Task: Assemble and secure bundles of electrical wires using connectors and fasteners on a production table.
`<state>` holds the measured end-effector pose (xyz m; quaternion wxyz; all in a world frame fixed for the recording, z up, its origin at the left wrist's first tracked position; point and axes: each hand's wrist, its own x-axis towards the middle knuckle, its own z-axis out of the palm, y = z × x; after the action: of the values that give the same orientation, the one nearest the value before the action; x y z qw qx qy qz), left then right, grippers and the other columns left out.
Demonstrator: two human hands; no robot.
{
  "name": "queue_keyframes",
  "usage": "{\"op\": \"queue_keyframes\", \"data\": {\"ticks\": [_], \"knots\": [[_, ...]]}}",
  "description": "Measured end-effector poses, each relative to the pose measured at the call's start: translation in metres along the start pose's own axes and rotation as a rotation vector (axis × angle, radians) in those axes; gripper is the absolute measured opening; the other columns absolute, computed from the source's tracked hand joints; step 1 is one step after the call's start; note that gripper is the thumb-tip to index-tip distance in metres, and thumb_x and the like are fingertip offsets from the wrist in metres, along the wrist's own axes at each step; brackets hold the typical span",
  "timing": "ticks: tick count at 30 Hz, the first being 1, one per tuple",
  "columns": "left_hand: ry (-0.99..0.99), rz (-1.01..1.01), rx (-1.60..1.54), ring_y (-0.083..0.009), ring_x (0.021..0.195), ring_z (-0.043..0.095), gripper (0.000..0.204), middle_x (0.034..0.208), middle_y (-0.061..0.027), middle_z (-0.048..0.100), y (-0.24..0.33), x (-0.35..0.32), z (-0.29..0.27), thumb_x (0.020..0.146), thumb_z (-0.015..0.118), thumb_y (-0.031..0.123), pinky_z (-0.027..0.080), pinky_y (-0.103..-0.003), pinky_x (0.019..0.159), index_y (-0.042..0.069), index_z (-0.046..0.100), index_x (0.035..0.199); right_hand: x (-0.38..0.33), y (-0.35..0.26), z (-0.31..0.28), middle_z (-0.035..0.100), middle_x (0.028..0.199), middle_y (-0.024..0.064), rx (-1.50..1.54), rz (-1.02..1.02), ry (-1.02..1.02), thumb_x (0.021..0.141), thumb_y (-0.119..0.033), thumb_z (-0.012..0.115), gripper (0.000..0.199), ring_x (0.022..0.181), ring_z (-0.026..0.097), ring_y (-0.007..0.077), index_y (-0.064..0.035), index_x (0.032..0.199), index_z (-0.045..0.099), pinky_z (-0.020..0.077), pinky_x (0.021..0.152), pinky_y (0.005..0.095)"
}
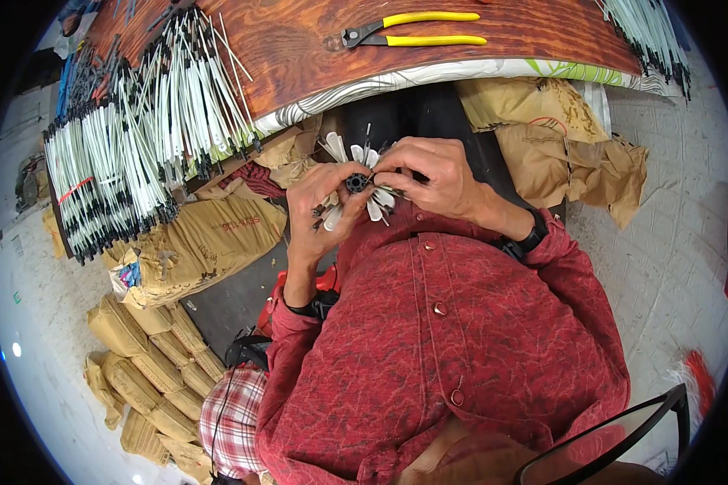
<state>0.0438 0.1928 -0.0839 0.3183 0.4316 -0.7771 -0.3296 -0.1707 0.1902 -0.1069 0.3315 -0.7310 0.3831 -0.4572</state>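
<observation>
In front of my chest, below the table edge, my left hand [322, 198] is closed around a black round notched hub [357, 183]. White flat-ended strips [336, 146] with dark tips fan out from this hub, some partly covered by my fingers. Thumb and fingers of my right hand [441, 174] are pinched together at the hub's right side. Whatever small part lies between those right fingertips is hidden. On the table beyond lie pliers [368, 34] with yellow handles, touched by neither hand.
Bundles of thin white rods with black ends [150, 121] cover the left of the wooden table [299, 56]; another bundle [647, 36] lies far right. Brown paper packages [210, 238] sit below at left, with stacked packs [150, 364] nearer. Crumpled brown paper [574, 162] is at right.
</observation>
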Motion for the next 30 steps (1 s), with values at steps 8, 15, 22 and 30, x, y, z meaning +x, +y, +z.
{"op": "queue_keyframes", "data": {"ticks": [8, 15, 22, 30], "knots": [[0.010, 0.003, 0.009, -0.0175, 0.057, 0.054, 0.025, 0.067, -0.0042, 0.058, 0.001, 0.003, 0.003, 0.075, 0.079, 0.018, 0.042, -0.032, 0.058, 0.007, 0.069, 0.096, 0.006, 0.001, -0.002, 0.069, 0.076, 0.0090, 0.056, 0.083, -0.043, 0.081, -0.011, 0.078, 0.011, 0.060, 0.064, 0.0187, -0.0023, 0.084, 0.073, 0.0493, 0.055, 0.0290], [0.024, 0.014, 0.025, -0.0178, 0.055, 0.053, 0.027, 0.064, -0.0040, 0.055, 0.000, 0.003, 0.003, 0.073, 0.080, 0.016, 0.041, -0.032, 0.058, 0.008, 0.070, 0.096, 0.008, 0.007, 0.008, 0.064, 0.062, 0.0082, 0.230, 0.285, -0.023, 0.084, -0.018, 0.077, 0.021, 0.053, 0.060, 0.0131, -0.0011, 0.076, 0.069, 0.0452, 0.048, 0.0282], [0.000, 0.017, 0.044, -0.0175, 0.054, 0.052, 0.027, 0.061, -0.0037, 0.051, -0.002, 0.003, 0.002, 0.072, 0.081, 0.016, 0.040, -0.032, 0.057, 0.008, 0.070, 0.096, 0.012, 0.008, 0.008, 0.062, 0.060, 0.0084, 0.274, 0.388, -0.080, 0.087, -0.021, 0.073, 0.024, 0.051, 0.056, 0.0111, -0.0002, 0.076, 0.068, 0.0421, 0.048, 0.0292], [-0.026, 0.026, 0.038, -0.0179, 0.054, 0.052, 0.027, 0.061, -0.0034, 0.052, -0.004, 0.003, -0.003, 0.071, 0.081, 0.016, 0.041, -0.032, 0.058, 0.009, 0.070, 0.095, 0.018, 0.003, 0.010, 0.059, 0.061, 0.0096, 0.191, 0.359, -0.105, 0.087, -0.021, 0.071, 0.026, 0.053, 0.055, 0.0162, 0.0003, 0.075, 0.064, 0.0423, 0.050, 0.0319]]}}
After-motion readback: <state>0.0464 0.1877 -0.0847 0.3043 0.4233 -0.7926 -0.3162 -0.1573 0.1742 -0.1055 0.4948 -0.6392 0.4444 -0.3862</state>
